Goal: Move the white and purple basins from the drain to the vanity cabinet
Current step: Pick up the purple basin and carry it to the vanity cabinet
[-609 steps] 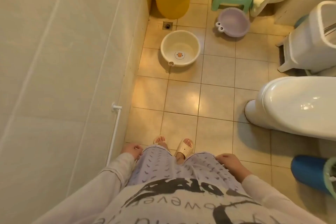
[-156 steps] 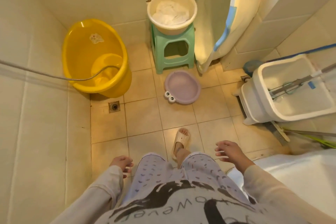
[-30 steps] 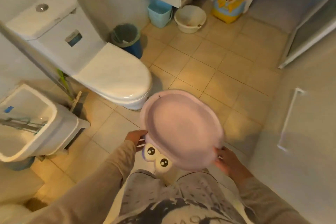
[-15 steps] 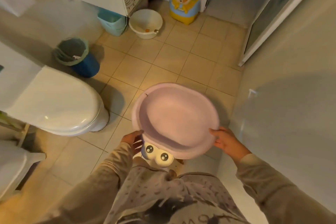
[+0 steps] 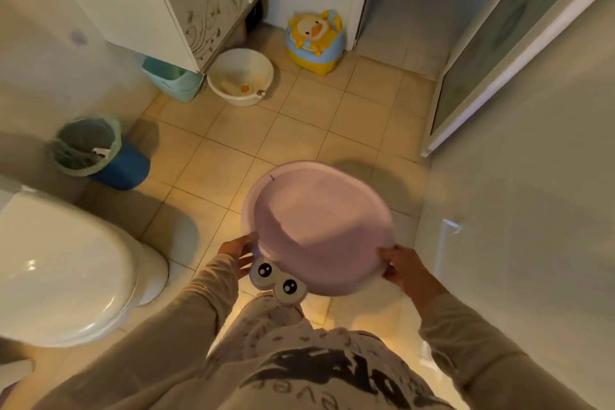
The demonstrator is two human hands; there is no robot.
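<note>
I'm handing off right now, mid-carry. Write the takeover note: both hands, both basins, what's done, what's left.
Left hand: gripping the purple basin's near-left rim, beside its cartoon eyes.
Right hand: gripping the near-right rim.
Purple basin: held in the air over the floor tiles, tilted, looks empty.
White basin: on the floor at the foot of the vanity cabinet, between the teal bin and the duck potty.
Done: white basin delivered.
Left: walk the purple basin forward and set it down by the white one at the cabinet.
</note>
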